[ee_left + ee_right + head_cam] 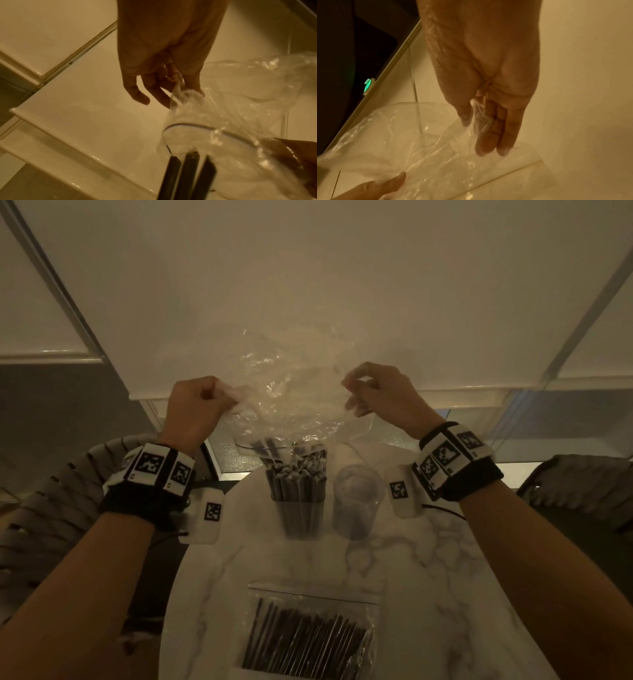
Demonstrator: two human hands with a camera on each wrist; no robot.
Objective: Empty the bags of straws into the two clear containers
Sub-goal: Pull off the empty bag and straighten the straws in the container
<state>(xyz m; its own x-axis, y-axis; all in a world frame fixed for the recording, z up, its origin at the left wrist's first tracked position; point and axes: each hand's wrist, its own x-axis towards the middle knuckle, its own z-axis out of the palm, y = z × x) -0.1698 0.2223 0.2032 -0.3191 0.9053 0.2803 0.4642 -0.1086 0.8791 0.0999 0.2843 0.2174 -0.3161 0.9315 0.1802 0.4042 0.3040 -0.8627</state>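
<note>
Both the left hand [195, 405] and right hand [380, 392] pinch the upturned clear bag [291, 392] with closed fingers, mouth down, so straws [294, 474] drop into the left container [299, 508]. A full bag [308, 635] waits at the desk's [445, 594] near edge.

Café-like seating spot, marble table [445, 577], woven chairs [51, 508] (dim light)

No legible text, brand or number is found. Black-and-white square coded markers are carried on the left wristband [157, 470] and the right wristband [452, 457], and one on each white wrist module [210, 513]; small characters beside them cannot be read. A green illuminated sign [368, 84] is seen in the right wrist view, its content unreadable.
</note>
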